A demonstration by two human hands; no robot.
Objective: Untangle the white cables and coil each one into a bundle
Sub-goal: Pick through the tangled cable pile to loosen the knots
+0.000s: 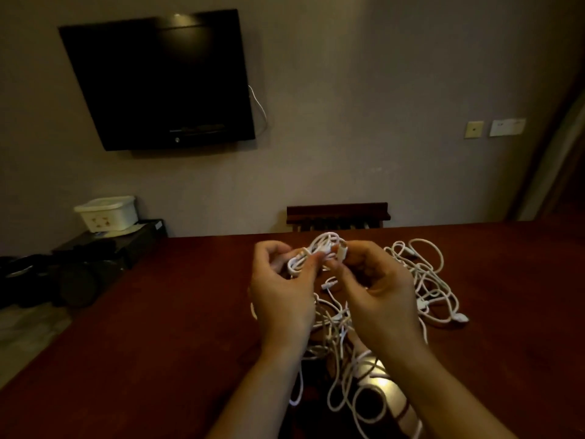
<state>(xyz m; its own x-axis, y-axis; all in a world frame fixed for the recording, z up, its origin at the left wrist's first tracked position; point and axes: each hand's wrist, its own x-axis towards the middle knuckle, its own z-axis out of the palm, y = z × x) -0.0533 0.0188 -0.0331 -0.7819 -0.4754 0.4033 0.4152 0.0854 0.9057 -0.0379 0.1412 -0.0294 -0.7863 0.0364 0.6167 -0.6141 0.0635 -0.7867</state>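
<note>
Dark red bench (158, 312) carries tangled white cables (424, 280). Left hand (281, 286) and right hand (373, 286) both pinch a raised cable knot (316, 251) between them.

Both hands (332, 289) pinch tangled white cables (316, 251) above red table (158, 312)
</note>
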